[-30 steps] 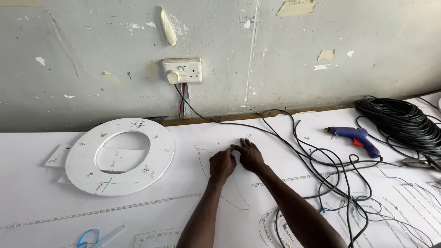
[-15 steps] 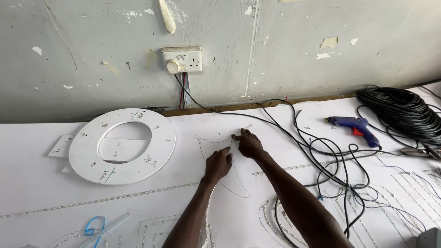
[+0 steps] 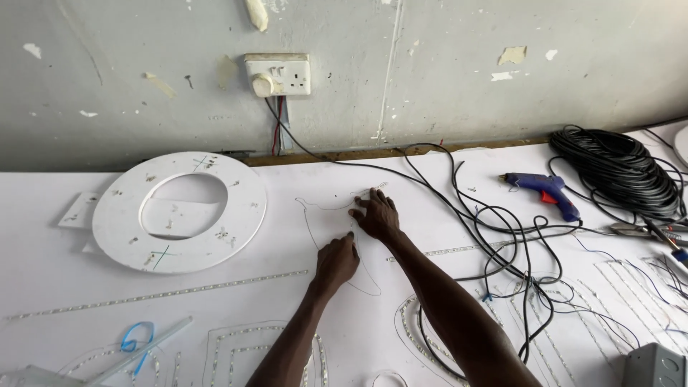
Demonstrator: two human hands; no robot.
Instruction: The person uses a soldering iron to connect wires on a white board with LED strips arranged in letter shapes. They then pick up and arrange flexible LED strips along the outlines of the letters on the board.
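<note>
Both hands flat on the white board tabletop (image 3: 86,287), nothing gripped. Left hand (image 3: 337,261) fingers curled down, fingertips pressing on a thin pencilled outline (image 3: 315,233) drawn on the board. Right hand (image 3: 375,215) spread open just beyond it, fingertips on the same outline's upper edge, beside a small strip end (image 3: 378,188); can't tell if it's pinched. Left of hands: white flat ring cutout (image 3: 244,208). Right: tangled black cables (image 3: 502,236), blue hot-glue gun (image 3: 541,190), black wire coil (image 3: 616,172). White wall socket (image 3: 279,74) above.
</note>
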